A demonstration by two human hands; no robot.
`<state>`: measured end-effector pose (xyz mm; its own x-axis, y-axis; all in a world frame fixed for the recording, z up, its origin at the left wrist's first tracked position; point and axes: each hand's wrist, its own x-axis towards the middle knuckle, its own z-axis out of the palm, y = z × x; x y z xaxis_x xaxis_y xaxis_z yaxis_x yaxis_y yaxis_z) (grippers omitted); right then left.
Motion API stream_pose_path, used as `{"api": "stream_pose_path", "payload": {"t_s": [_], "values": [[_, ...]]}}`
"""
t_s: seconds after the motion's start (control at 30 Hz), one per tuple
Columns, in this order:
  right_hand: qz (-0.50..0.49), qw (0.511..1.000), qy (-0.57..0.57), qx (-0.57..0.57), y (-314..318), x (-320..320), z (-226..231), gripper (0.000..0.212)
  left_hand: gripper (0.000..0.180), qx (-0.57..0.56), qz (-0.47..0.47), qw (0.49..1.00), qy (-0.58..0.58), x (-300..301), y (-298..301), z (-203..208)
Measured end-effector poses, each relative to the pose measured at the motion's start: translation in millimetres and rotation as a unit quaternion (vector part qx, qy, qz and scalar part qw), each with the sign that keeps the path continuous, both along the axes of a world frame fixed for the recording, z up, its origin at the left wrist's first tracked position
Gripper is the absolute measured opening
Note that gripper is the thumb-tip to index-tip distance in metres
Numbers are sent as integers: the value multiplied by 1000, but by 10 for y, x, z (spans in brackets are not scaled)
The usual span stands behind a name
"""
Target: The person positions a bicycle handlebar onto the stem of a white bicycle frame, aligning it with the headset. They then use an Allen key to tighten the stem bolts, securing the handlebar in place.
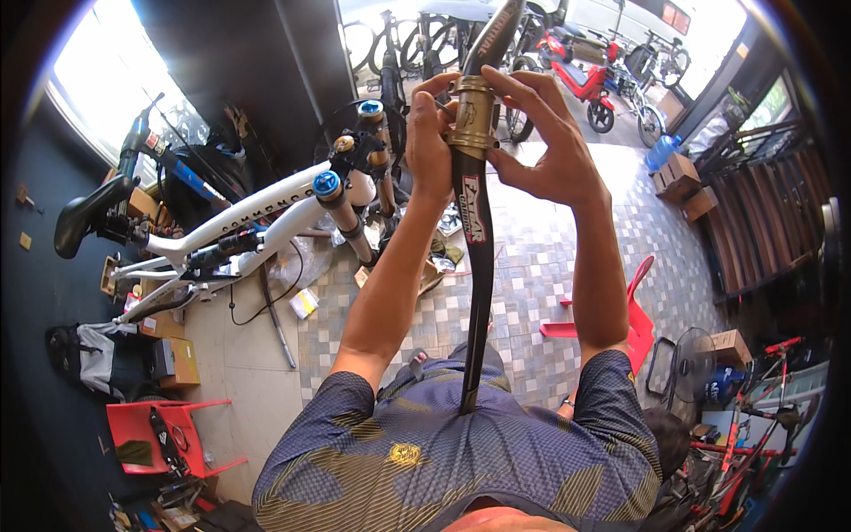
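Two hands (432, 146) on handlebar (475, 222), white bike (266, 213) perhaps near.

White bike frame (257, 217) (left), red chair (155, 426)

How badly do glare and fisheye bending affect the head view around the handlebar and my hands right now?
Head view: daylight blows out the window at upper left and the street at top right; the left hand, right hand and the bronze stem clamp on the black handlebar are evenly lit and sharp. The white bike frame bows near the rim, and the corners are vignetted black.
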<state>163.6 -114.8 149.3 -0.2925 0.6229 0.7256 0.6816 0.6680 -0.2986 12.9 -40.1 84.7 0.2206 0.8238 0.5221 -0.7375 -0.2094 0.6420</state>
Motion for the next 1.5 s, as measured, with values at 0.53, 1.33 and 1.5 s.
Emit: {"api": "stream_pose_path", "payload": {"t_s": [0.53, 1.33, 1.5], "values": [[0, 998, 11, 59, 0, 42, 18, 70, 52, 85, 49, 989, 109, -13, 1, 143], [4, 998, 21, 66, 78, 62, -70, 61, 44, 73, 72, 989, 104, 34, 96, 106], [3, 998, 24, 59, 69, 51, -85, 61, 44, 68, 86, 989, 102, 41, 121, 60]]}}
